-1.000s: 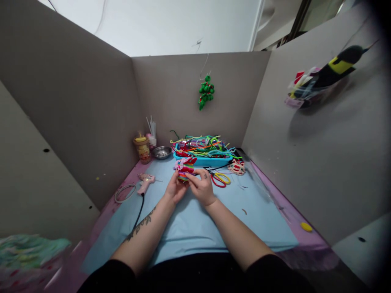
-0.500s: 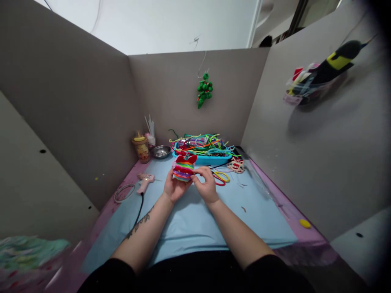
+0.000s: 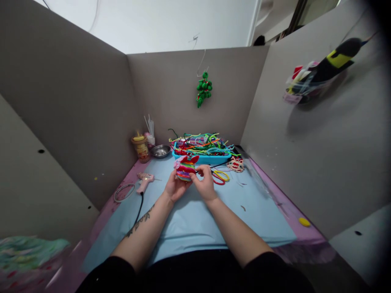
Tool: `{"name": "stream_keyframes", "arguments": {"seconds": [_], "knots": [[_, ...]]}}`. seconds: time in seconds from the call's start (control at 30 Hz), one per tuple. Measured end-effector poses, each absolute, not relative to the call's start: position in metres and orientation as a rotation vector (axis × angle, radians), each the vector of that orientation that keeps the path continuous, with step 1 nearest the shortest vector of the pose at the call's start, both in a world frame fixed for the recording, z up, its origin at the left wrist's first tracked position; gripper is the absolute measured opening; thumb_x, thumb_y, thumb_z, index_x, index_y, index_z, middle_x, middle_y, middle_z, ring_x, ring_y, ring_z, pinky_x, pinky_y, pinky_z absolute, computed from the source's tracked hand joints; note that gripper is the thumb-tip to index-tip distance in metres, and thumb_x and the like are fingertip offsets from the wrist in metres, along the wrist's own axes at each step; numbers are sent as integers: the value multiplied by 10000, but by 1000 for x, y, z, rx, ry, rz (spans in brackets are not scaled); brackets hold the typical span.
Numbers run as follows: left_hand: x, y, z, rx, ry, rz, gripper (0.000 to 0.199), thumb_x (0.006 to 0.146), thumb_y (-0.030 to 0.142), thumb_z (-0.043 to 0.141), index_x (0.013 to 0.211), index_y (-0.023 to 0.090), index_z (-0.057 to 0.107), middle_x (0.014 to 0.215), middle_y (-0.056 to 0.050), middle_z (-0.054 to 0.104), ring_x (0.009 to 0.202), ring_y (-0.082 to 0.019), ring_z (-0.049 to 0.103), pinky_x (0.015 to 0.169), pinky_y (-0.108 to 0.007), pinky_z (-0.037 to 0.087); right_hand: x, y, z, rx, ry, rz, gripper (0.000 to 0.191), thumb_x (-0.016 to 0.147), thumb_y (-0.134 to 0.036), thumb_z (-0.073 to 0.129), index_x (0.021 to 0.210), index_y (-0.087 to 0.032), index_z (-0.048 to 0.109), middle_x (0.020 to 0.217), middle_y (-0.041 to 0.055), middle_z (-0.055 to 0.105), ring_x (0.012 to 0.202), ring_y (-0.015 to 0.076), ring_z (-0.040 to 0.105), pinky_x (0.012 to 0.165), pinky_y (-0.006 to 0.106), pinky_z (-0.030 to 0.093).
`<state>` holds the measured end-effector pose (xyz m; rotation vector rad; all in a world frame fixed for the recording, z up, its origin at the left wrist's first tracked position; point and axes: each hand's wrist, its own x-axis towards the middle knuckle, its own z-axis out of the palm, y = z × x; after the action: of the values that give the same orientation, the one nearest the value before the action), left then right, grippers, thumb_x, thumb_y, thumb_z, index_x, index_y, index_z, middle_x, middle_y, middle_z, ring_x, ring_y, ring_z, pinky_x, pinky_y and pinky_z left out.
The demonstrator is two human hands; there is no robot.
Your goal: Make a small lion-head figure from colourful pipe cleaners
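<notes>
Since it supports the work, desk (image 3: 308,236): blue sheet (image 3: 259,219) laid over, presumably as protection.
Blue tray (image 3: 207,159): at the back, heaped with bright stems (image 3: 207,144), likely leaving working room in front.
Left hand (image 3: 176,188): cups the striped piece (image 3: 185,173) from below, seemingly to steady it.
Right hand (image 3: 204,183): thumb at its right edge; cannot tell whether pinching.
Striped piece: raised between both hands.
Scissors (image 3: 224,180): near the right hand, probably for reach.
</notes>
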<state>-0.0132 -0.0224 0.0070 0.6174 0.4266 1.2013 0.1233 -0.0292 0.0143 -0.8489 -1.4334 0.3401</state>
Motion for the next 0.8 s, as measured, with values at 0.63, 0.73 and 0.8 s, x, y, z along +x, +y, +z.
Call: {"name": "stream_keyframes", "arguments": {"seconds": [0.63, 0.73, 0.8], "knots": [[-20, -11, -6, 778, 623, 1287, 502, 820, 597, 593, 1124, 200, 631, 1064, -93, 700, 1032, -246, 645, 757, -313, 547, 120, -15, 3, -470, -1278, 1221, 779, 617, -469, 831, 1275, -260, 472, 1271, 102, 606, 1173, 286, 594, 1002, 488, 466], [-19, -8, -8, 830, 693, 1538, 473, 789, 421, 714, 1218, 262, 594, 1219, -57, 651, 1152, -218, 592, 857, -276, 506, 121, -11, -2, -544, -1216, 1155, 768, 656, -438, 812, 1306, -258, 446, 1302, 108, 584, 1189, 274, 585, 1037, 478, 442], [-19, -9, -8, 867, 656, 1564, 522, 758, 344, 756, 1245, 267, 586, 1319, -56, 598, 1234, -230, 539, 950, -295, 464, 121, -9, -5, -608, -1179, 1118, 755, 675, -456, 792, 1311, -252, 442, 1304, 114, 581, 1184, 269, 585, 1036, 473, 442]]}}
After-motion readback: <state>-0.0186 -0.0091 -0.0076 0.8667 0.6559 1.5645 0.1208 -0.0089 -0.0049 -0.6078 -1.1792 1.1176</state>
